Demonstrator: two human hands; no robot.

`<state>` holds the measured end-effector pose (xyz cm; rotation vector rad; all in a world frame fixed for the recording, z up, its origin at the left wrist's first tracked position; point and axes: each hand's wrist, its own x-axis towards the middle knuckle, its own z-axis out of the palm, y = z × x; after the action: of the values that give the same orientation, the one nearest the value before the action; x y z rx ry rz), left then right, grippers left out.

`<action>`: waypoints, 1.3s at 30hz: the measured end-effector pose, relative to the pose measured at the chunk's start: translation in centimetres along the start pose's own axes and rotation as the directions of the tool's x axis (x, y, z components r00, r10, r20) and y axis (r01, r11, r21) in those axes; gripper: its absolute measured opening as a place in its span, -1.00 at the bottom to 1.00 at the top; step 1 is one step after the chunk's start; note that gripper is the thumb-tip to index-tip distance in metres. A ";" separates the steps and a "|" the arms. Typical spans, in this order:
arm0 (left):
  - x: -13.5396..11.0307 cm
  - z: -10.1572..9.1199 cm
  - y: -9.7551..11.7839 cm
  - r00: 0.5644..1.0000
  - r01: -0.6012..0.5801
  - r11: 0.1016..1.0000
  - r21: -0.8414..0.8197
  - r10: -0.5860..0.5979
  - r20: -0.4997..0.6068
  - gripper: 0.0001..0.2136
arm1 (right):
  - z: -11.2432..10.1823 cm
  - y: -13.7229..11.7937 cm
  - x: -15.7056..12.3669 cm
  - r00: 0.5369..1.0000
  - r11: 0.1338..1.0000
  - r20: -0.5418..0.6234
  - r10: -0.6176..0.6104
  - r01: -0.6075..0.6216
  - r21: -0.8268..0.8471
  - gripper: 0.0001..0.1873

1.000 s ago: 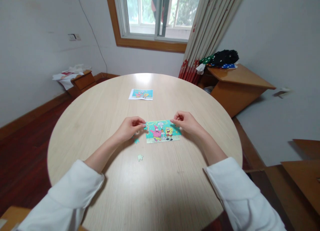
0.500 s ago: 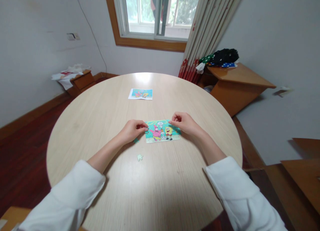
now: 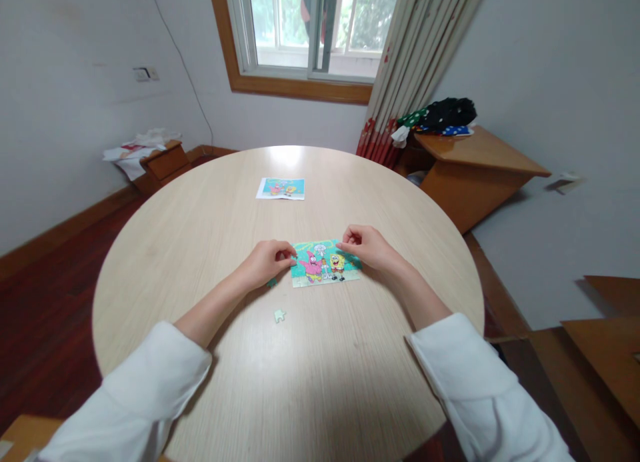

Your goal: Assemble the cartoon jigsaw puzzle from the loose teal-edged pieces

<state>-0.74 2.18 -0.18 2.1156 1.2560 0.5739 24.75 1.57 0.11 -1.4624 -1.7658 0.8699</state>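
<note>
A small jigsaw puzzle with cartoon figures, one pink and one yellow, lies flat on the round table. At its left edge my left hand is closed in a pinch, apparently on a puzzle piece mostly hidden by the fingertips. My right hand has its fingers curled and closed at the upper right corner of the puzzle, gripping or steadying it there. One loose pale green puzzle piece lies nearer to me, below the puzzle. A teal puzzle piece shows partly from under my left hand.
Farther back on the wooden table lies a printed picture of the same cartoon scene. A brown cabinet with a pile of cloth stands to the right. A low stool bearing papers is at the left wall.
My left fingertips have shifted very slightly at the puzzle's left edge. My right hand and the loose pieces stay practically where they were.
</note>
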 end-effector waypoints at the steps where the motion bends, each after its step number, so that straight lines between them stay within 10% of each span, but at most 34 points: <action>1: 0.0 0.0 0.1 1.000 -0.003 1.000 0.021 0.003 0.000 -0.91 | 0.0 0.0 0.0 1.000 1.000 -0.002 -0.001 0.001 0.001 -0.77; 15: 0.0 -0.2 0.6 0.994 -0.106 0.965 0.241 0.112 -0.010 -0.97 | 0.1 -0.1 0.1 1.000 1.000 0.003 0.009 -0.009 0.022 -0.75; 22: 0.2 -2.4 -1.8 0.924 0.088 0.994 0.064 -0.057 -0.377 -0.84 | -0.1 0.0 0.1 1.000 1.000 -0.023 0.010 -0.010 0.023 -0.73; 39: 0.4 -1.5 -2.0 0.995 0.082 0.944 0.320 -0.061 -0.073 -0.79 | 0.1 0.1 0.1 1.000 1.000 -0.021 0.005 -0.004 0.012 -0.74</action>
<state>-2.74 3.70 -0.39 2.3186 1.5435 0.4271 24.67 1.68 -0.04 -1.4631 -1.7400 0.8630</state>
